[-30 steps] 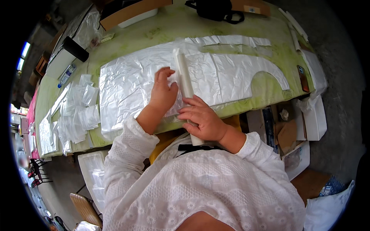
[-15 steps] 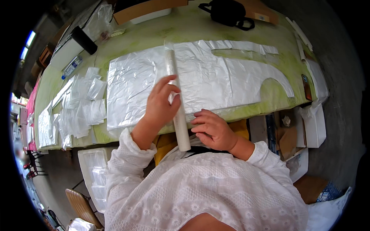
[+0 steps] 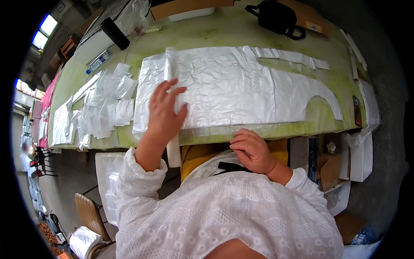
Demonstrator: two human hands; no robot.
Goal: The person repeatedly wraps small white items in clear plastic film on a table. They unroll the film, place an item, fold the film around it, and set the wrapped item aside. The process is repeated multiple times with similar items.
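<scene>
The left hand lies flat, fingers apart, on the white roll, rolling it over the plastic sheet. The right hand, fingers curled together, presses the sheet's near edge. Next, the roll probably needs a straight, gentle push.

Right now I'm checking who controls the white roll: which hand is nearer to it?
Left. The left hand lies on the white roll; the right hand rests at the table edge, apart from it.
</scene>
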